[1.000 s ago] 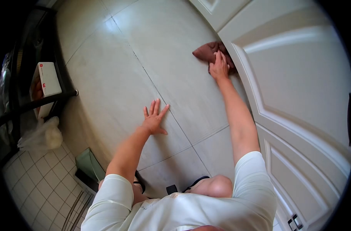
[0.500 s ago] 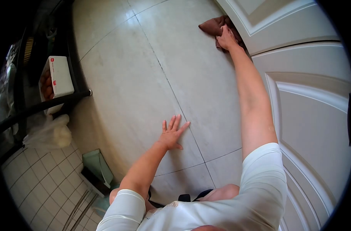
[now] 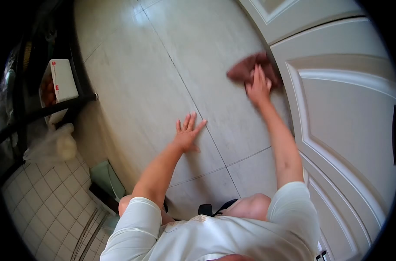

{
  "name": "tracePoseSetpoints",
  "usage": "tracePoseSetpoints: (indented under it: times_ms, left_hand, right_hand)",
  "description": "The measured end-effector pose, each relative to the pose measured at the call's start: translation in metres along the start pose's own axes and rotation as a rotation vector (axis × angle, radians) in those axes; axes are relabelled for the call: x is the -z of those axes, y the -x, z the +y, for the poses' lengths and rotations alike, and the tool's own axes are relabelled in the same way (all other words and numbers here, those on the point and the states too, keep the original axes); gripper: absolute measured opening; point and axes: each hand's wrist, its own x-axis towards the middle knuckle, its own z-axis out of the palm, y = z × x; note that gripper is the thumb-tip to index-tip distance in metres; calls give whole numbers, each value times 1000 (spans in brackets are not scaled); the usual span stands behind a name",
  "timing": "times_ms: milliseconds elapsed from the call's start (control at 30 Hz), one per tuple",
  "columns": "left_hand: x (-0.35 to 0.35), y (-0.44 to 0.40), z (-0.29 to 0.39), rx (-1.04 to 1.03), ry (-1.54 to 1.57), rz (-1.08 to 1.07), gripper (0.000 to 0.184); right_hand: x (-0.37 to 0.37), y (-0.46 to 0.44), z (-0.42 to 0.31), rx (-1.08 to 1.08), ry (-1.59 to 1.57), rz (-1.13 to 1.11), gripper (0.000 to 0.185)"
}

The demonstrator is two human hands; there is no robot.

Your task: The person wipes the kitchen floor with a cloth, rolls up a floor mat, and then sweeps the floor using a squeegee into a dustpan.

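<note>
Head view: right hand (image 3: 259,90) on brown cloth (image 3: 244,71) near panelled door (image 3: 352,98), fingers together (blurred; can't tell if gripping); left hand (image 3: 186,138), fingers spread on floor (image 3: 133,104), apparently bracing.

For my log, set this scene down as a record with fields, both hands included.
Right hand: on a brown cloth; grip unclear
Left hand: fingers spread, on the tiled floor
Cloth location: floor, close to white panelled doors
Left of view: white box on a dark rack; translucent bag below
</note>
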Motion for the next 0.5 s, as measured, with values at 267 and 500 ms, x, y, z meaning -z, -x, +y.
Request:
tracePoseSetpoints:
  times_ms: [267,500]
  left_hand:
    - [1,0,0,5,34,-4,114]
    - [-7,-3,-1,-15,-22,-16,118]
  right_hand:
    - [-7,11,-106,255,-110,-159,74]
    - [-57,-74,-176,209,-35,-110,64]
